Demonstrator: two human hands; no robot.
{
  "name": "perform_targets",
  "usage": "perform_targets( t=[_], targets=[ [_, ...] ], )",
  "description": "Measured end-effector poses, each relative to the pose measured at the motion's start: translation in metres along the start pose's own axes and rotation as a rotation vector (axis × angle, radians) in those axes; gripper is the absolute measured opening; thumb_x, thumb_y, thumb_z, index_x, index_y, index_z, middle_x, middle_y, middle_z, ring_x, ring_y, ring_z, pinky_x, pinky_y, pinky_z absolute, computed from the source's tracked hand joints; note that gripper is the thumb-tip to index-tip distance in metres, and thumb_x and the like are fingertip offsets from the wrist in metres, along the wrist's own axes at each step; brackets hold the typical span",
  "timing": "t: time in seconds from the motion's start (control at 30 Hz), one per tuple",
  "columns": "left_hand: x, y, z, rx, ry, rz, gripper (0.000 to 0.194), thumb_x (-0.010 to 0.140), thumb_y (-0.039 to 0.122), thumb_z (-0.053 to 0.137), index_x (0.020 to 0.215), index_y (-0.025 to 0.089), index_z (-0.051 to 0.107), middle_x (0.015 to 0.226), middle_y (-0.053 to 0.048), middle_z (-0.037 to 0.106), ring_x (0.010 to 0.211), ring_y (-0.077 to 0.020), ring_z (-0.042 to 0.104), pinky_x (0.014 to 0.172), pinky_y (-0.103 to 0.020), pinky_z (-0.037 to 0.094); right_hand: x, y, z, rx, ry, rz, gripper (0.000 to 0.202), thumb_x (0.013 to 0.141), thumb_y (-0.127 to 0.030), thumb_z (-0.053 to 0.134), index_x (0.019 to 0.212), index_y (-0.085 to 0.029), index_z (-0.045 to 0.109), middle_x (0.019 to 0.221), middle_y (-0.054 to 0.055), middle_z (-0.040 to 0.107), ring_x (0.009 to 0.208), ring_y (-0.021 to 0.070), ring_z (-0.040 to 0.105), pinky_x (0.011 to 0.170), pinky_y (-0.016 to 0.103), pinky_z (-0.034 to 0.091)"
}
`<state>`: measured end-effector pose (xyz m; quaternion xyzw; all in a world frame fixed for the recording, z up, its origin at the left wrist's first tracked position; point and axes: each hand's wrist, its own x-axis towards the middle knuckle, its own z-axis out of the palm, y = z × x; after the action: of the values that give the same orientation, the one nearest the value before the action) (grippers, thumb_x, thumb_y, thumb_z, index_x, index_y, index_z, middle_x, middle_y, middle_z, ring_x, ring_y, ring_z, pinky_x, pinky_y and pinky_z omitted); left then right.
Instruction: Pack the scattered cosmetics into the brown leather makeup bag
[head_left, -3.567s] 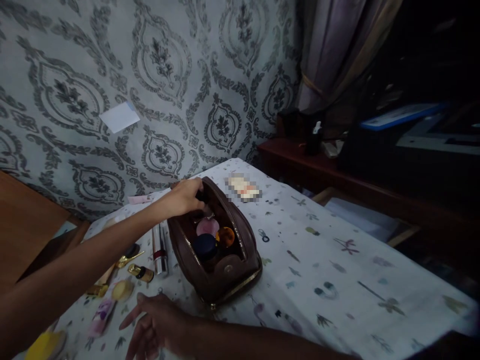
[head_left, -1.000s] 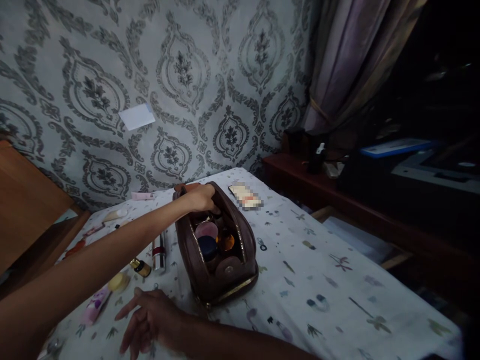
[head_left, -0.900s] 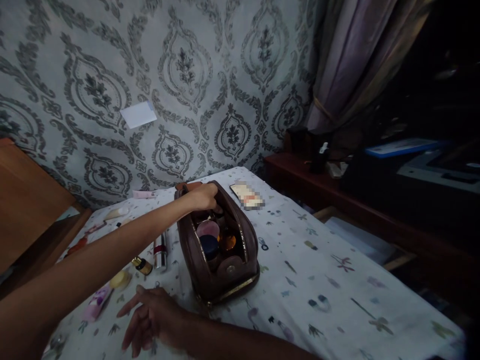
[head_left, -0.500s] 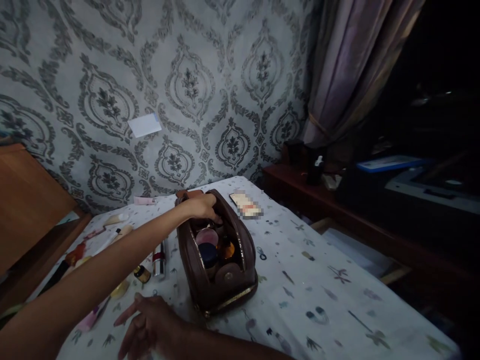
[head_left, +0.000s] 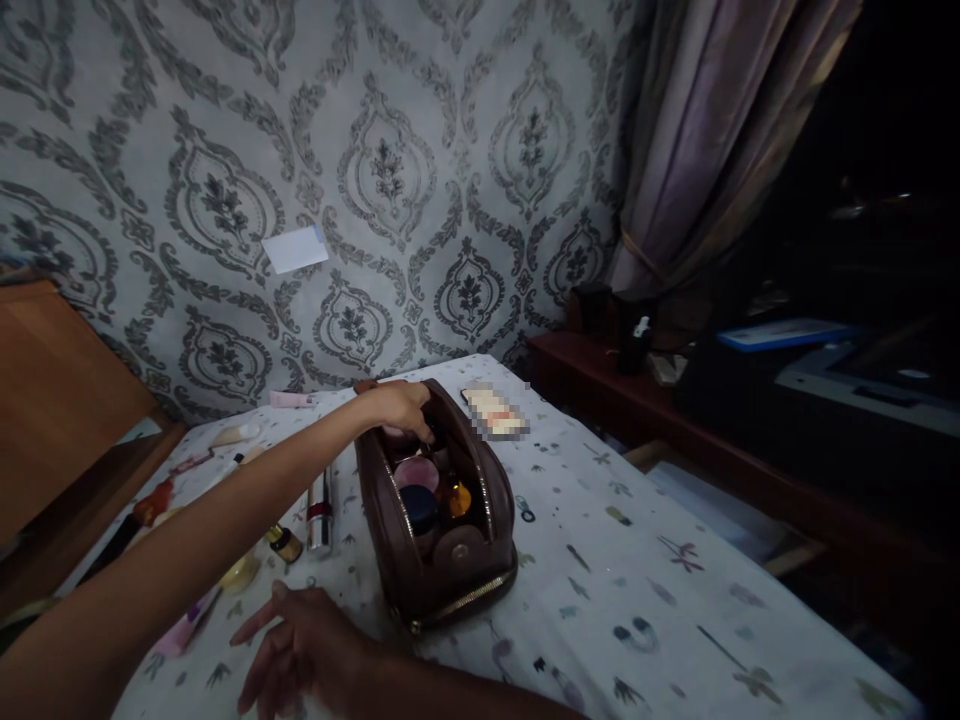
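Note:
A brown zipped toiletry bag [head_left: 476, 590] stands on the patterned cloth with its top unzipped. My left hand [head_left: 401, 405] reaches over its far end, fingers curled down into the opening; whatever they grip is hidden. Inside the bag lie a pink round container [head_left: 418, 476], a jar with a dark lid [head_left: 418, 508] and an amber bottle [head_left: 456, 498]. Low in the view, left of the bag, my right hand [head_left: 304, 640] holds nothing, its fingers loosely bent and apart. Near it are a small dark dropper bottle [head_left: 285, 544] and a silver tube with a red band [head_left: 319, 512].
A phone with a blurred screen [head_left: 495, 412] lies right of the bag. Several cosmetics, among them a pink tube [head_left: 291, 399], lie on the left side of the cloth. A dark red cabinet [head_left: 559, 365] stands along the right edge, with a drawer pulled out.
My left hand has shifted slightly, its fingers a little deeper over the bag's opening. The view has moved a bit; my right hand stays in about the same place.

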<state>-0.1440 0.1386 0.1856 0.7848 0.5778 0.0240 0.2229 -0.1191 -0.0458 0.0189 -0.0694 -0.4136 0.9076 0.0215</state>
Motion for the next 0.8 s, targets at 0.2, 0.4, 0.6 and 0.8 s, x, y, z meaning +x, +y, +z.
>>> perform_targets(
  t=[0.2, 0.4, 0.6, 0.8],
  targets=[
    [-0.004, 0.01, -0.003, 0.153, -0.061, -0.103, 0.032, 0.065, 0.034, 0.073, 0.089, 0.014, 0.07, 0.074, -0.001, 0.071, 0.068, -0.0161, 0.062, 0.06, -0.021, 0.048, -0.001, -0.001, 0.0, 0.017, -0.011, -0.021, 0.057, 0.096, -0.054, 0.024, 0.096, -0.011, 0.061, 0.06, 0.004, 0.063, 0.036, 0.0134, 0.054, 0.038, 0.022, 0.032],
    [0.002, 0.031, 0.017, 0.309, -0.086, -0.218, 0.035, 0.065, 0.032, 0.074, 0.088, 0.006, 0.072, 0.08, -0.013, 0.073, 0.067, -0.0215, 0.067, 0.055, -0.024, 0.049, 0.002, 0.001, -0.003, 0.028, -0.051, -0.043, 0.057, 0.092, -0.061, 0.032, 0.093, -0.012, 0.06, 0.06, 0.004, 0.063, 0.037, 0.0144, 0.055, 0.037, 0.022, 0.034],
    [0.007, 0.04, 0.028, 0.394, -0.037, -0.262, 0.031, 0.068, 0.012, 0.068, 0.097, 0.003, 0.073, 0.097, -0.02, 0.074, 0.087, -0.0266, 0.071, 0.066, -0.025, 0.053, -0.002, -0.002, -0.001, 0.041, -0.063, -0.035, 0.055, 0.092, -0.06, 0.032, 0.091, -0.013, 0.059, 0.06, 0.004, 0.063, 0.036, 0.0141, 0.056, 0.037, 0.022, 0.033],
    [0.006, 0.039, 0.027, 0.415, -0.033, -0.262, 0.03, 0.071, 0.01, 0.067, 0.1, 0.003, 0.072, 0.099, -0.021, 0.074, 0.09, -0.0272, 0.071, 0.068, -0.025, 0.055, -0.003, -0.005, 0.002, 0.041, -0.052, -0.013, 0.055, 0.092, -0.061, 0.032, 0.09, -0.013, 0.059, 0.058, 0.003, 0.063, 0.035, 0.0139, 0.055, 0.035, 0.022, 0.033]
  ],
)
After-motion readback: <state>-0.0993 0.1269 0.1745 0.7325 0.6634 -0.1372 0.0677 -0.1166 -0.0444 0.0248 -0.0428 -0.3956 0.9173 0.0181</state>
